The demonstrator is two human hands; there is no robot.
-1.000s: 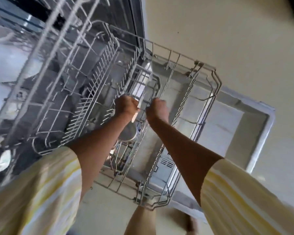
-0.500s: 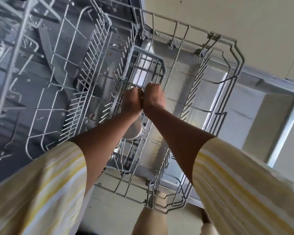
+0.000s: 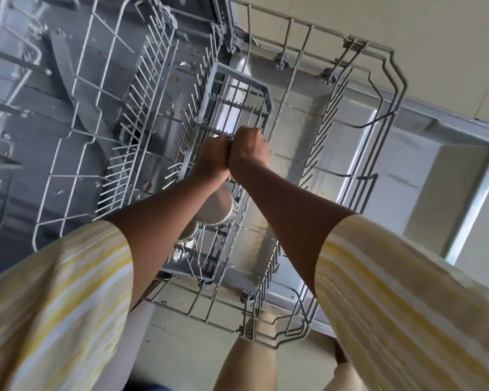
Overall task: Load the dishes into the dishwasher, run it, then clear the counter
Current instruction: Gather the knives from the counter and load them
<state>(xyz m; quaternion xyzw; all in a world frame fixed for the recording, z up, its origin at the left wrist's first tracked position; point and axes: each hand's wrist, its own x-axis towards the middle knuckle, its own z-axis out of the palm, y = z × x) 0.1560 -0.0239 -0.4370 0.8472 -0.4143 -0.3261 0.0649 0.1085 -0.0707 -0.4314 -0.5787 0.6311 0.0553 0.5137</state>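
Hiding whatever they hold, left hand [image 3: 213, 157] and right hand [image 3: 249, 150] sit curled, touching, over the stiff, light cutlery basket [image 3: 235, 103], likely best lifted by its middle bar.

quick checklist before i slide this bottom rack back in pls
1. Lower rack out over the open dishwasher door: ok.
2. Cutlery basket sitting inside the rack, not hanging over its rim: ok.
3. Left hand and right hand clear of the basket: not ok, both are curled and pressed together right over its divider.
4. Whatever the hands were placing is let go: cannot tell, the fingers hide it.
5. Steel cup lying low in the basket, below the rack's rim: ok.
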